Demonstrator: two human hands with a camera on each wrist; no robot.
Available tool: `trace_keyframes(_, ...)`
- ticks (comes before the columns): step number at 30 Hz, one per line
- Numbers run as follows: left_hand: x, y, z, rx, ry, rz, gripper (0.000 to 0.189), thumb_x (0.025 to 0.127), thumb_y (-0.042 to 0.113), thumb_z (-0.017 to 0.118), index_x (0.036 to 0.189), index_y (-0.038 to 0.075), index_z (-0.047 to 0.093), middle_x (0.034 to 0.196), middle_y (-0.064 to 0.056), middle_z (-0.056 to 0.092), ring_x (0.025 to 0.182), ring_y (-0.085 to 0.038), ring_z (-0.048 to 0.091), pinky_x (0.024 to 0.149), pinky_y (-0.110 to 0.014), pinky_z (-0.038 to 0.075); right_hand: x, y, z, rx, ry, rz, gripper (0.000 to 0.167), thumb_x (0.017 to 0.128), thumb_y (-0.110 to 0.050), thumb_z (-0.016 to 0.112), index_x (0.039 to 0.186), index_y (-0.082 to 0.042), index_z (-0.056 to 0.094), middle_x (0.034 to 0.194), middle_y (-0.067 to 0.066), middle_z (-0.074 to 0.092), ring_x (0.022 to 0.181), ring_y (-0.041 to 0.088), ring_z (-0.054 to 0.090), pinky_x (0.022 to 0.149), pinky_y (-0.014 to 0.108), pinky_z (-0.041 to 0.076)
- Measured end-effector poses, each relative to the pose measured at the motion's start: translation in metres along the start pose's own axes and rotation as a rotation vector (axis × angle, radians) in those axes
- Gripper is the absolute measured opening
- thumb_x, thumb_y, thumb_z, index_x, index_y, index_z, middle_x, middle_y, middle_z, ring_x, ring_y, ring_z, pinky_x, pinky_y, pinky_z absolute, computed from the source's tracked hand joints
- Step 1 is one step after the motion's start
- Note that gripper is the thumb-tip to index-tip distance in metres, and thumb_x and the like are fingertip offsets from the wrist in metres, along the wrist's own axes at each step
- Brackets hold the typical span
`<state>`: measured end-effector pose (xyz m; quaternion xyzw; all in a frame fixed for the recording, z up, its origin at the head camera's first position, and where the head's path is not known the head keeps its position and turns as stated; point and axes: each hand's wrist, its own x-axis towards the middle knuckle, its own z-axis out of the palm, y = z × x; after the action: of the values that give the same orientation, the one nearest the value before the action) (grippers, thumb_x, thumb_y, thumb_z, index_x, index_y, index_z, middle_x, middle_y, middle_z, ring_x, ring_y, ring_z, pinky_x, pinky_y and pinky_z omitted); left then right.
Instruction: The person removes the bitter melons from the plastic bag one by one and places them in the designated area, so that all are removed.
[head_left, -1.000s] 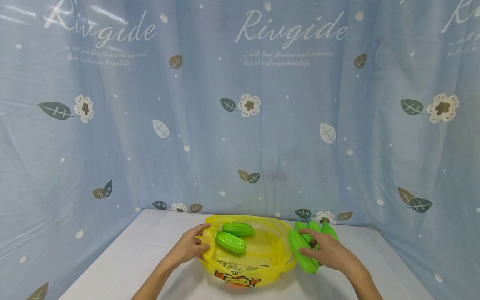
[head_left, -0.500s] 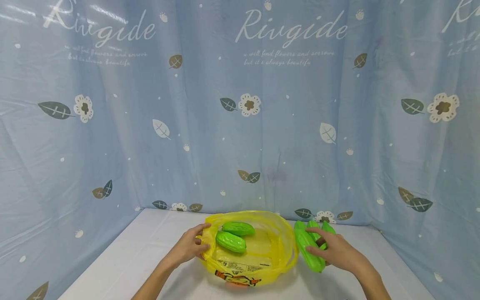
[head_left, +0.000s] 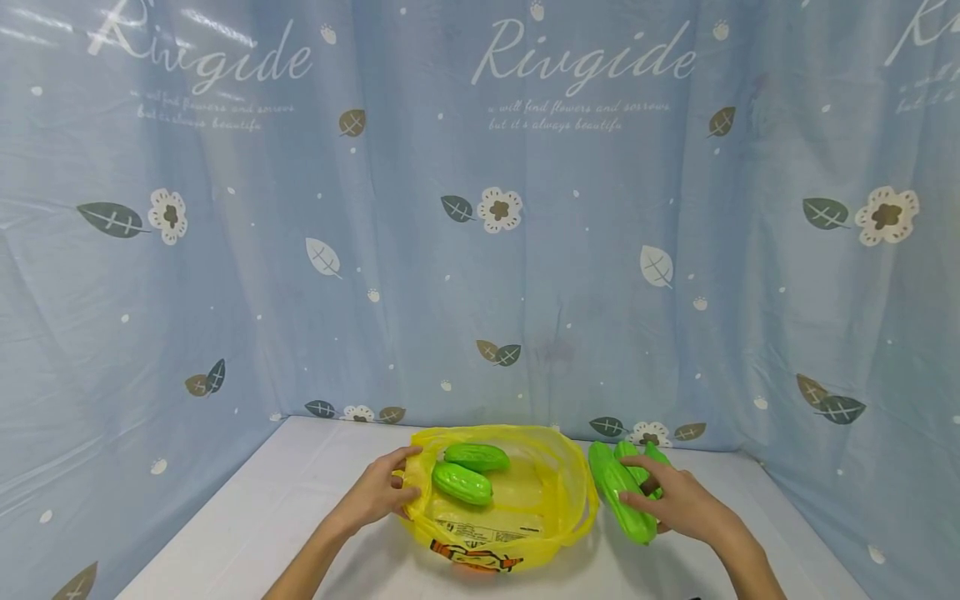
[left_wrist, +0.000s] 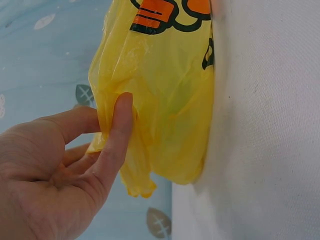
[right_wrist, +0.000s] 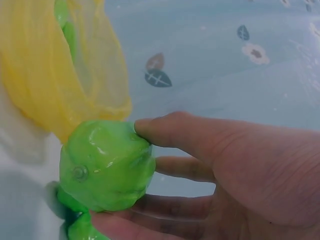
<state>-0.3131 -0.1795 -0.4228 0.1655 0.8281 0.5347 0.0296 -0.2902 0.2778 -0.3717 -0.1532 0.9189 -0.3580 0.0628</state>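
Note:
A yellow plastic bag (head_left: 536, 554) lies with its mouth wide on the table. Inside it, toward the left, are two shiny green cucumber-like gourds (head_left: 462, 484). My left hand (head_left: 375, 492) pinches the bag's left rim; the left wrist view shows thumb and fingers on either side of the thin yellow film (left_wrist: 165, 135). Just outside the bag's right rim, my right hand (head_left: 686, 504) grips another green gourd (head_left: 622, 504) by its side, thumb on top. Its rounded end with a small nub (right_wrist: 80, 173) faces the right wrist camera.
More green gourds (head_left: 656, 454) lie behind the right hand, partly hidden by it and the gripped gourd. The white table (head_left: 255, 508) ends at a blue curtain (head_left: 420, 333) that surrounds it at the back and sides.
My right hand has shifted slightly to the right with the gourd, away from the bag's rim. The bag's right rim has spread outward a little. The left hand has stayed in place.

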Motion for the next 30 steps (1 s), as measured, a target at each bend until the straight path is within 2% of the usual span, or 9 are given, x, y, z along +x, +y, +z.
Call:
trace_keyframes(11,0.001,-0.001,0.0,-0.004,-0.007,0.009,0.071,0.087,0.003,0.069,0.148,-0.006,0.033,0.128,-0.028,0.052,0.092,-0.025,0.069,0.059,-0.038,0.063,0.004,0.005,0.007,-0.008,0.018,0.086,0.068,0.088,-0.035,0.071,0.141,-0.002,0.045,0.092,0.009,0.068,0.072,0.019,0.066,0.053,0.035,0.06)
trace_keyframes(15,0.002,-0.001,0.001,-0.002,-0.011,0.014,0.071,0.087,0.004,0.069,0.148,-0.006,0.033,0.129,-0.029,0.052,0.092,-0.026,0.069,0.06,-0.037,0.063,0.005,0.008,0.01,-0.01,0.025,0.123,0.068,0.087,-0.035,0.072,0.141,-0.003,0.046,0.092,0.008,0.068,0.075,0.019,0.066,0.053,0.034,0.06)
trace_keyframes(24,0.003,-0.002,0.0,0.02,-0.005,0.002,0.071,0.087,0.005,0.069,0.148,-0.004,0.034,0.128,-0.028,0.052,0.091,-0.022,0.069,0.06,-0.035,0.063,0.01,0.017,0.015,0.004,0.002,0.148,0.068,0.087,-0.033,0.073,0.141,-0.002,0.047,0.095,0.009,0.068,0.08,0.019,0.066,0.054,0.034,0.06)
trace_keyframes(30,0.003,-0.002,0.0,0.017,-0.011,0.007,0.07,0.087,0.005,0.069,0.148,-0.004,0.034,0.128,-0.029,0.052,0.091,-0.022,0.069,0.061,-0.035,0.063,0.015,0.019,0.019,-0.005,-0.004,0.23,0.067,0.085,-0.034,0.075,0.14,-0.006,0.049,0.102,0.009,0.067,0.089,0.02,0.066,0.055,0.035,0.061)
